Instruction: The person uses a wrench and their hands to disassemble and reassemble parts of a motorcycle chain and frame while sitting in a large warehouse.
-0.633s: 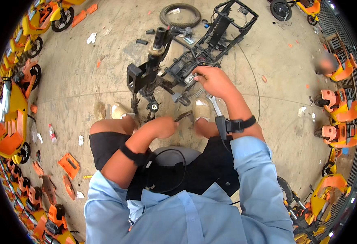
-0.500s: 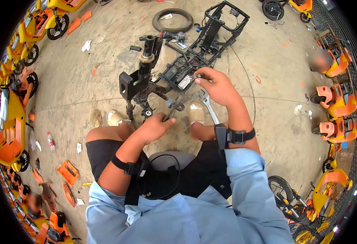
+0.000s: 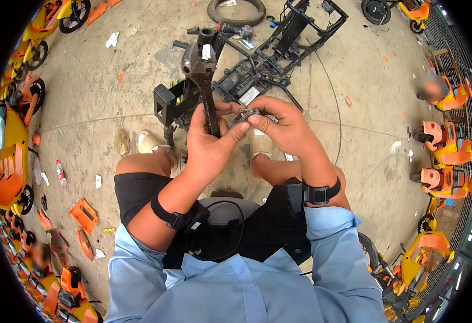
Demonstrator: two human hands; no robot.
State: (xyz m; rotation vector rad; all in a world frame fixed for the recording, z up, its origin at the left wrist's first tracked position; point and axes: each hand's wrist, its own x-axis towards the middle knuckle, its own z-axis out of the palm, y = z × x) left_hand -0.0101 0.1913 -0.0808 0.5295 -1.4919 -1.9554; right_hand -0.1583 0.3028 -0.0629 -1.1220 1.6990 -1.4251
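Observation:
My left hand [image 3: 209, 148] is closed around the handle of a dark adjustable wrench [image 3: 207, 99], which stands nearly upright with its head up. The thumb and fingertips of that hand also touch a small dark metal ring-like part [image 3: 246, 114]. My right hand [image 3: 284, 126] pinches this part from the other side; its exact kind is partly hidden by the fingers. Just behind the wrench stands a black metal fork assembly [image 3: 166, 107], partly covered by the tool and my hand. Below my right hand, a bit of a silver wrench [image 3: 290, 156] shows by my shoe.
A black scooter frame [image 3: 268, 64] lies on the concrete floor ahead, with a tyre [image 3: 237, 12] beyond it. A power tool [image 3: 236, 30] rests beside the frame. Yellow and orange scooters [image 3: 12, 177] line both sides. Orange panels [image 3: 83, 215] and a bottle [image 3: 60, 172] lie at left.
My left hand has risen, bringing the adjustable wrench upright. Both hands have come together at the small metal part. The silver wrench is now mostly hidden.

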